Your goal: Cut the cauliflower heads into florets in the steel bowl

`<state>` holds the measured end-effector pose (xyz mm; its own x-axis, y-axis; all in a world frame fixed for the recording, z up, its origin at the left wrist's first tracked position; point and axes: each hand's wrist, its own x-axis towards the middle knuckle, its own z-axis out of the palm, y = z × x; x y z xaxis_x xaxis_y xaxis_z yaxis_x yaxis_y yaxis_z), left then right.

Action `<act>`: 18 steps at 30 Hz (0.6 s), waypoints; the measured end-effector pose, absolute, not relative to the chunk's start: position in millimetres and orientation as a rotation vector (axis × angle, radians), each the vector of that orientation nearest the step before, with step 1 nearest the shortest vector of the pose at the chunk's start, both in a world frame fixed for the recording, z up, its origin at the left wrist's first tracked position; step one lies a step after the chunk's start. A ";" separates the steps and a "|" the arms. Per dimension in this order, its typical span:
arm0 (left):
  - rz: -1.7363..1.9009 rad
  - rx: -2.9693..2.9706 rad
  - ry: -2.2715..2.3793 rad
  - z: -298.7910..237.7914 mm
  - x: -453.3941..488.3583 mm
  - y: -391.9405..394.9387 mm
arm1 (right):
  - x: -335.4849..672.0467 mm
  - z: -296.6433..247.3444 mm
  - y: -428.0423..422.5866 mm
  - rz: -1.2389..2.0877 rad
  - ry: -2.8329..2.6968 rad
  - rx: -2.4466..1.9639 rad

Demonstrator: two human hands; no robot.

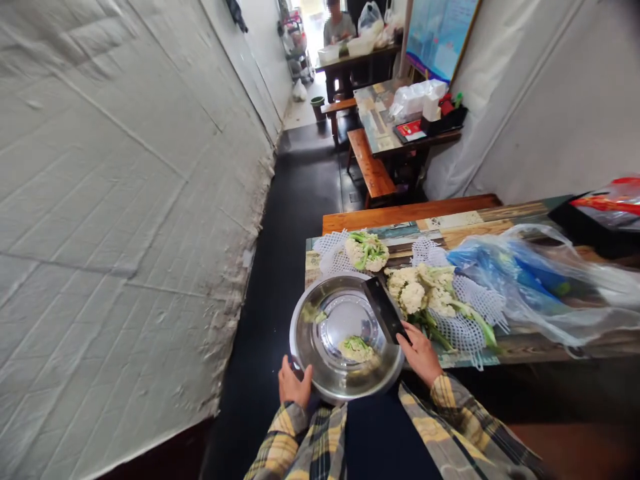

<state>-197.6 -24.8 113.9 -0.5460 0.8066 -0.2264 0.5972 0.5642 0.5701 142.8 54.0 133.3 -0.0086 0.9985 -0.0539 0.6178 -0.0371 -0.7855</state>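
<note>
A shiny metal bowl (345, 283) sits in front of me at the table's near left corner, with a few cauliflower pieces (356, 348) inside. At the bowl's lower left rim is my left hand (295, 385), thumb and fingers to either side of the edge. My right hand (421, 353) is closed on the handle of a dark, broad-bladed knife (383, 308), which lies slanted over the bowl's right side. Beyond the bowl, a cauliflower head (367, 251) rests on white foam netting (330, 248). More cut cauliflower (420, 290) with green stems lies right of the knife.
Clear and blue plastic bags (540, 273) spread over the right of the wood-patterned table (520, 343). An orange bench (410, 211) runs behind it. Farther off stand another table (375, 127) and a person (339, 27). A pale covered wall (125, 200) is on the left.
</note>
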 end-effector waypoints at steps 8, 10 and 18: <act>0.259 1.808 1.971 112.1 -190.7 68.4 | 137.5 153.2 33.1 0.998 -1.791 -1.575; 0.124 1.803 1.955 101.9 -178.3 90.4 | 138.5 154.5 25.3 1.036 -1.789 -1.561; -0.077 1.677 1.891 65.2 -158.6 122.3 | 149.7 169.6 9.7 1.064 -1.625 -1.578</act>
